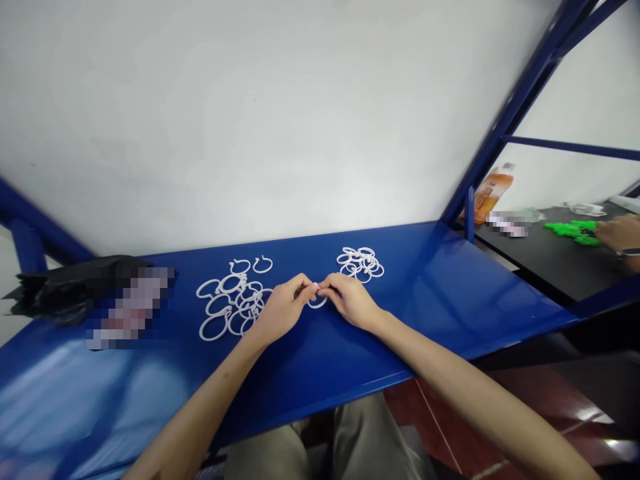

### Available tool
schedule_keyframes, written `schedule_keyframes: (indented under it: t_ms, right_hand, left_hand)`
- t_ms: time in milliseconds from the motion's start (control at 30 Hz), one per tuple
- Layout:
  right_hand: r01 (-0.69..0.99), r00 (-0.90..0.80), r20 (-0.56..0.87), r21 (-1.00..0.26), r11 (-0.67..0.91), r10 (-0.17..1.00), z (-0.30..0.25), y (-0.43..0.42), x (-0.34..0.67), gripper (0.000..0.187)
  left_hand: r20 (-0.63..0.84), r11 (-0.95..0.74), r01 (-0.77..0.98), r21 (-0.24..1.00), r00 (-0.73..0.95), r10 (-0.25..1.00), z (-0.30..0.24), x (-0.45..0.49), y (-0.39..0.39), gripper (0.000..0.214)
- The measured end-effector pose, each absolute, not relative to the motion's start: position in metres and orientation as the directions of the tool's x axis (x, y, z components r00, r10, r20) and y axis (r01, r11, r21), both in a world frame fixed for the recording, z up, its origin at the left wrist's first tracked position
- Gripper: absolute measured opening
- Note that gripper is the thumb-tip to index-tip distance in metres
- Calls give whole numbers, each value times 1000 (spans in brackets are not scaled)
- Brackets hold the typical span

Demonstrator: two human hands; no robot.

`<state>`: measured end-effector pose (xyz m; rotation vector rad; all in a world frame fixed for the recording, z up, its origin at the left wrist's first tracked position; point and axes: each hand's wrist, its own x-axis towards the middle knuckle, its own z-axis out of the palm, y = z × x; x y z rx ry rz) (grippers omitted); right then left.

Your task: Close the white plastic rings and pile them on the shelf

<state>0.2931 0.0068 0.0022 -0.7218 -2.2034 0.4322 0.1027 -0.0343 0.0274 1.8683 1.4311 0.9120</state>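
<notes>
Ring (317, 305): at the table (320, 363), between left pile (229, 309) and right pile (361, 261)
Left hand (286, 303): finger and thumb pinching the ring's top
Right hand (350, 300): pinching the same top from its side
Handling: best, I judge, to align the ends squarely and press without twisting
Bottle (493, 194): lettering too small to read

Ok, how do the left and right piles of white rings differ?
The left pile spreads wider and looks to hold more rings; the right pile is more compact. The left pile sits beside the left hand; the right pile lies beyond the right hand. The left pile's two rearmost rings show clear gaps; the right pile's rings look closed, though overlap obscures some. Both contain thin white rings on the blue tabletop.
</notes>
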Motion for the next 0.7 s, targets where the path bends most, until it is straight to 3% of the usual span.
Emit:
schedule_keyframes:
  t_ms: [200,400,600,700]
  right_hand:
    - [386,-652,592,-278,880,473,-6,4,296,22]
    - [376,-698,622,-103,921,354,-2,4,299,26]
    - [331,-738,612,-40,943,285,-2,1,300,25]
    - [377,-740,589,-36,925,325,-3,0,295,26]
  left_hand:
    - [188,-313,544,778,274,943,23,100,-34,22]
    - [230,-324,568,756,233,945,21,105,-36,21]
    - [176,-257,513,819,202,963,22,99,-33,10]
    - [182,-263,543,798,199,963,24,95,-29,6]
